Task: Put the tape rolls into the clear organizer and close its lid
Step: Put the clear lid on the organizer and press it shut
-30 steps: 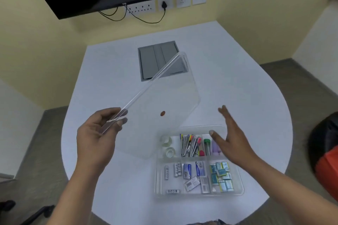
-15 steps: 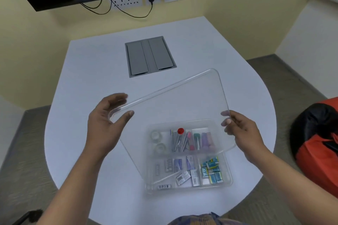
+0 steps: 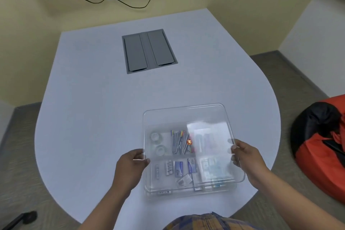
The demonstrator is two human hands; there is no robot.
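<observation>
The clear organizer (image 3: 186, 193) sits on the white table near its front edge. Two clear tape rolls (image 3: 156, 143) lie in its far-left compartment, one behind the other. The clear lid (image 3: 184, 115) lies nearly flat over the organizer; I cannot tell whether it is seated. My left hand (image 3: 130, 164) grips the lid's left edge. My right hand (image 3: 244, 160) grips its right edge. Pens, batteries, small blue packs and other small items show through the lid.
A grey cable hatch (image 3: 149, 51) is set into the white table (image 3: 93, 108) at the back. A screen and wall sockets with cables hang behind. An orange and black beanbag (image 3: 321, 136) sits on the floor at the right.
The lid has come down from a raised tilt to nearly flat over the organizer. Both hands have dropped lower and closer to the organizer's sides.
</observation>
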